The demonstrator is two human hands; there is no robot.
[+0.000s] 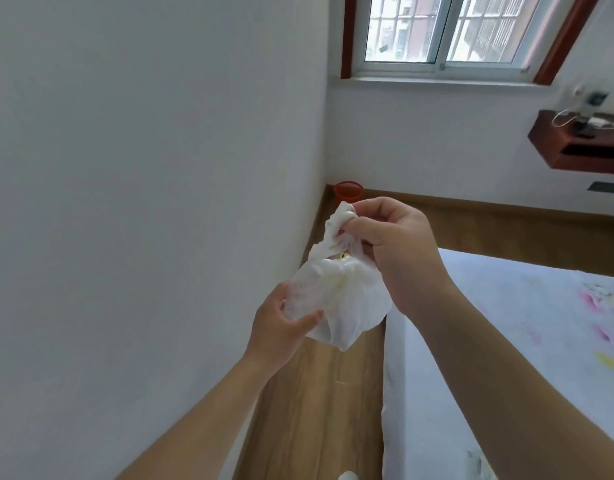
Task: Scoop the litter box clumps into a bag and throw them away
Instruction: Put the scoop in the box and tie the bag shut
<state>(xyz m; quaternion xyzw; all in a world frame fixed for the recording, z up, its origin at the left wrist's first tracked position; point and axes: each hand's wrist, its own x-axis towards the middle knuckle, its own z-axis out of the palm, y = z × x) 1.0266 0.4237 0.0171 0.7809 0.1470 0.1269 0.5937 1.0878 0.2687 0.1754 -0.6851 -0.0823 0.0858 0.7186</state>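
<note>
Above floor point(316, 393): both hands grip unlabelled white bag point(336, 299).

Hanging in the air as a thin, crumpled white bag point(336, 299), gathering into a twisted neck pinched between the thumb and fingers point(367, 206) of the right hand point(399, 244), ballooning below them into a rounded pouch, lying with its lower left side between the left hand point(274, 327) fingers and thumb, showing faint yellow just under the right fingertips. Standing upright beyond those fingertips, well apart, as a small red bin point(348, 192) in the floor corner.
</note>
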